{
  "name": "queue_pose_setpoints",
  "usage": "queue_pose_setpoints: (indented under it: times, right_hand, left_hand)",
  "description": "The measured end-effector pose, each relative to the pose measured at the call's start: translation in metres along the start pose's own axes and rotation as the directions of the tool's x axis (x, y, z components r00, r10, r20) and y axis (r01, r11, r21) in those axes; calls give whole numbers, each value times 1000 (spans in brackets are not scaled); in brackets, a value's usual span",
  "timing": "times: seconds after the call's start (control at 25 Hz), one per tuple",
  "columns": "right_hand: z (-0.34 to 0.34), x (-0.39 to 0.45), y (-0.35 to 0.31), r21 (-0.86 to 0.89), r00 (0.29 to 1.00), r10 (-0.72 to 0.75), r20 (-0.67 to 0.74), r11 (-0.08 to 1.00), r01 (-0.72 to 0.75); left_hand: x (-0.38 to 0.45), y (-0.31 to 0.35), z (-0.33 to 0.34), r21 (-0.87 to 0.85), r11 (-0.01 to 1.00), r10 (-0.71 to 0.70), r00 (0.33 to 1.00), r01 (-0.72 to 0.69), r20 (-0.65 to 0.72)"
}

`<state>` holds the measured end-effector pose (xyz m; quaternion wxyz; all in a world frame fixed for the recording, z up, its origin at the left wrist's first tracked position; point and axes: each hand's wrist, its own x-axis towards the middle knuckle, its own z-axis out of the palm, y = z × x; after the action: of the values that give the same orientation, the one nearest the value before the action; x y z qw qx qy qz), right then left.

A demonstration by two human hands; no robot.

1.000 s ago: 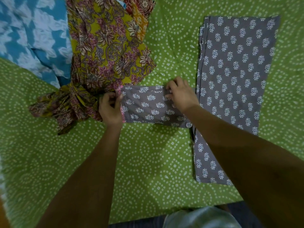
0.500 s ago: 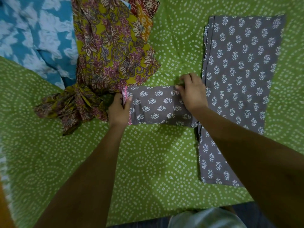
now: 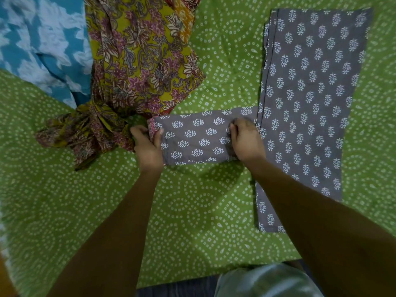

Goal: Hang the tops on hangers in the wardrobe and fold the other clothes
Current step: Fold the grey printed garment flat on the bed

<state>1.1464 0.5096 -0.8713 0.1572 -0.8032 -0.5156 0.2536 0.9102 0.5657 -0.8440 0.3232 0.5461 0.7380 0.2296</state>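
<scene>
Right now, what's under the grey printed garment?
The grey printed garment lies flat on the green dotted bedsheet. Left hand and right hand grip its sleeve. Anything beneath it besides the sheet is covered.

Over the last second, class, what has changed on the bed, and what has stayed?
Little changed. The left hand re-gripped the grey sleeve at its pink cuff, thumb now on top. The right hand still pinches the sleeve near the grey top. The floral garment and blue cloth stayed.
</scene>
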Motion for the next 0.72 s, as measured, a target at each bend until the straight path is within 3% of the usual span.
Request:
queue_pose_setpoints:
  times: [0.08,0.2,0.32,0.4,0.44,0.48,0.56,0.64,0.72]
  right_hand:
    - [-3,24,-10,53,1000,-11,11,999,10]
    - [-13,39,-14,55,995,85,45,995,-87]
    - [-28,14,1,61,993,62,-102,997,-56]
    - [-33,-13,15,172,991,86,-107,983,-66]
    - [-38,-26,21,321,985,168,-39,936,-147]
    - [-46,-36,25,524,955,288,73,803,-283]
    - [-73,-48,33,805,842,379,384,310,-506]
    - [-106,-58,58,806,772,254,583,-61,-588]
    - [-135,-64,87,786,782,142,606,-255,-563]
  left_hand:
    - [-6,-5,-3,-3,999,53,998,-53,20]
    - [-10,-15,-7,-24,991,131,986,-129,101]
    - [-9,-12,-13,-10,996,85,966,-85,242]
    - [-8,8,-15,-30,998,58,971,-52,232]
    - [-12,27,-13,-33,996,89,976,-84,199]
    - [-20,53,-8,-29,989,148,971,-145,190]
    - [-52,115,16,13,956,278,914,-294,297]
    - [-100,171,53,15,886,389,760,-464,521]
    - [-147,205,92,-96,885,364,548,-456,753]
